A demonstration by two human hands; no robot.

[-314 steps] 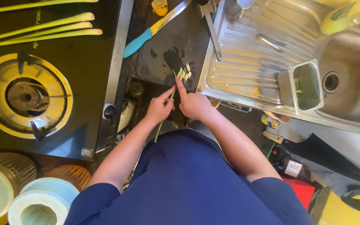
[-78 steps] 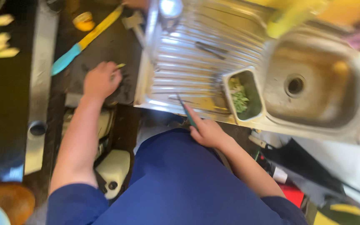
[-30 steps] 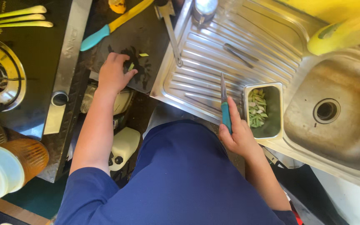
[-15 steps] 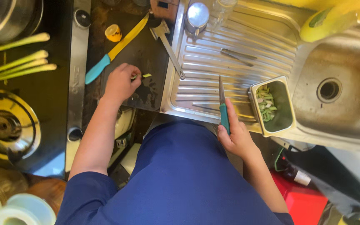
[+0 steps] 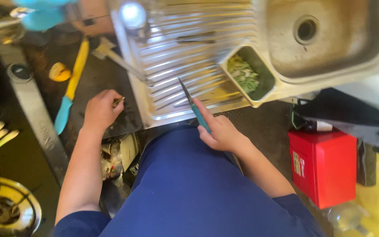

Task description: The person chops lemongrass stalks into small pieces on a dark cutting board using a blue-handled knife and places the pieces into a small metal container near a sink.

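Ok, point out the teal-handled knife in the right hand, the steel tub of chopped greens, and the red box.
teal-handled knife (image 5: 199, 115), head view, handle
steel tub (image 5: 259, 100), head view, near rim
red box (image 5: 325, 169), head view, top face

The left hand (image 5: 99, 112), at the start joined with the right hand (image 5: 220, 131) over the dark cutting board (image 5: 95, 85), now rests alone on the board's near edge, fingers closed on a small green scrap. The right hand, parted from it, now sits at the near edge of the steel draining board (image 5: 176, 52), gripping the teal-handled knife (image 5: 194, 105) with its blade pointing far-left. The steel container (image 5: 247, 74), empty at first, now holds chopped greens (image 5: 242, 73).
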